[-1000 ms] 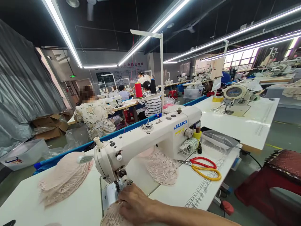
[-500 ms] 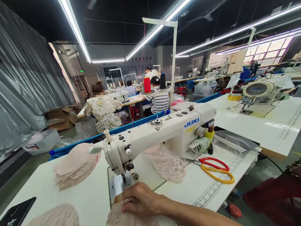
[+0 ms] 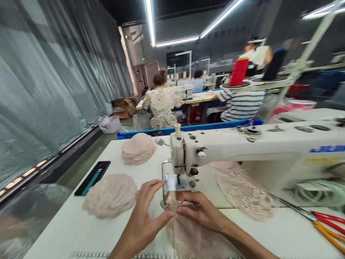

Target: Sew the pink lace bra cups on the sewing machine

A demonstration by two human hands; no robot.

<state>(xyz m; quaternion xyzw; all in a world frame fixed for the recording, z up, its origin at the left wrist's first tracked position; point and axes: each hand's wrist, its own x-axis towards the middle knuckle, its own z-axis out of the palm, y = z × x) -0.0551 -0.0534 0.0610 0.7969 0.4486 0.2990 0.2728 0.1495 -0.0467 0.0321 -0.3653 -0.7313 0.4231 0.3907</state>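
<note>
Left hand (image 3: pixel 147 216) newly in view, agape beside pale fabric (image 3: pixel 190 239) in right hand's (image 3: pixel 203 212) pinch

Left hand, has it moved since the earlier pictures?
Yes. Out of view earlier, the left hand has come in toward the sewing machine and is now beside the shiny metal plate below the machine's head.

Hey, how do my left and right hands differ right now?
Your left hand is open, with thumb and fingers spread apart, while your right hand is closed on the pale lace cloth. The left hand's fingers point mostly forward, away from you; the right hand's point across to the left. Both hands are bare and sit near the needle end of the sewing machine.
</note>
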